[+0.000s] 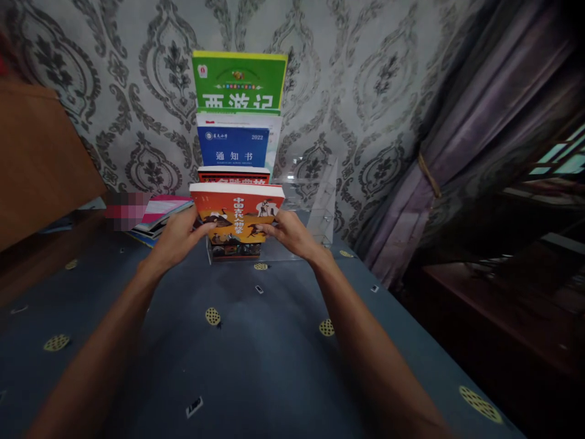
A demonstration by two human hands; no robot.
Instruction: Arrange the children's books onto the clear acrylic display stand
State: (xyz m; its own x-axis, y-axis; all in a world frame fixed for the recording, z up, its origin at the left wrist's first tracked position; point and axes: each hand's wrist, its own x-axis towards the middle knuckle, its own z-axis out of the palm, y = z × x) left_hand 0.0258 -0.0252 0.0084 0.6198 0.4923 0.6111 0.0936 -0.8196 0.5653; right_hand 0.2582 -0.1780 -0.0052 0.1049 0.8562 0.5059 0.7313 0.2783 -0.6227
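Fingers (186,214) of left hand (178,238) and right hand (296,234) bent round the side edges of an orange book (238,210) at frame centre, thumbs (205,231) pressed to its front cover. Dark blue counter (265,372) across the lower frame; on it, centre to right of centre, a clear rack (325,214), with a green book (240,76) at upper centre, a blue booklet (234,141) below, then a strip of red book (214,178). Possible trouble: orange book's lower edge catching the rack if tilted, or one side slipping if a thumb eases off.
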